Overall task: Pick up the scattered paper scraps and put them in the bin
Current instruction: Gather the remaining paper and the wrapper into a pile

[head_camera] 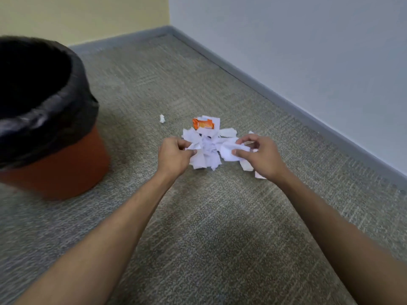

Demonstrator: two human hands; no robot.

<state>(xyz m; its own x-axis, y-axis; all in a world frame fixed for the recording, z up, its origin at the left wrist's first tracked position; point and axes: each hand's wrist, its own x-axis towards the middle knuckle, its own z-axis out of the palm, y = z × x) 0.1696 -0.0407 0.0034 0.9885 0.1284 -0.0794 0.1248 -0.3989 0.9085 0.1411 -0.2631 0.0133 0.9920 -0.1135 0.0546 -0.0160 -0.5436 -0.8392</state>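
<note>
A heap of white paper scraps [207, 150] lies on the carpet in the middle of the view, with an orange wrapper [203, 123] at its far edge. My left hand [174, 156] pinches a scrap at the heap's left side. My right hand [259, 156] grips a larger white scrap [230, 151] at the heap's right side. A small crumpled scrap [162, 118] lies apart, farther off to the left. More scraps show beside and under my right hand. The orange bin [59, 166] with a black liner stands at the left.
Grey-green carpet [209, 216] covers the floor. Two walls meet in a corner at the back, with a grey skirting board [286, 102] running along the right side close behind the heap.
</note>
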